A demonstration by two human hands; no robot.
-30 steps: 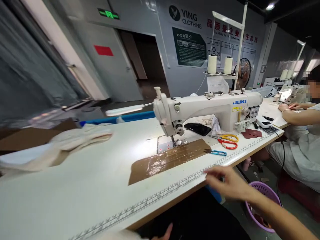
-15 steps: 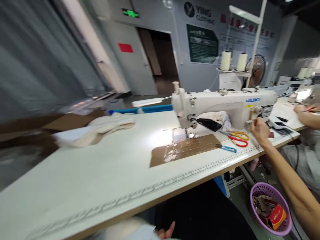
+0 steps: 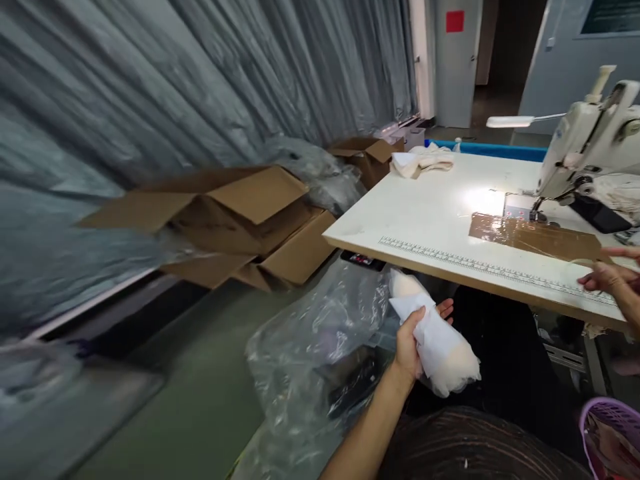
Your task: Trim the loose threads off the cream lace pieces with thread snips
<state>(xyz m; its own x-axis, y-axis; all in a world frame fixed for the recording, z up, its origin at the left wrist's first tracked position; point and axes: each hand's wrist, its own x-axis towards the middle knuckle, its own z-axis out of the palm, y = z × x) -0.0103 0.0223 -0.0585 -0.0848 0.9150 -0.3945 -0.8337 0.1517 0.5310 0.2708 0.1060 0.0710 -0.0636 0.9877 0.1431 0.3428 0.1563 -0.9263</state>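
My left hand (image 3: 413, 340) is closed around a rolled cream fabric bundle (image 3: 407, 287) with a white wrapping (image 3: 440, 337) about its middle. It holds the roll tilted in front of the table edge, above my lap. My right hand (image 3: 617, 280), partly cut off by the right edge of the view, is over the table front with thumb and fingers drawn together. A thin pale band (image 3: 580, 262) curves out at its fingertips; its kind is unclear. Just behind that hand lies a shiny brown strip (image 3: 535, 235), in front of the sewing machine (image 3: 585, 157).
Left of the table (image 3: 425, 207) are open cardboard boxes (image 3: 250, 213) and a clear plastic bag (image 3: 320, 340). Folded cream cloth (image 3: 425, 160) lies at the far table corner. A ruler scale (image 3: 475, 265) runs along the front edge. A purple basket (image 3: 600, 413) stands lower right.
The view has swung left and down. My left hand and the cream roll have come up from the bottom edge into full view. My right hand has left the machine's right end for the table front.
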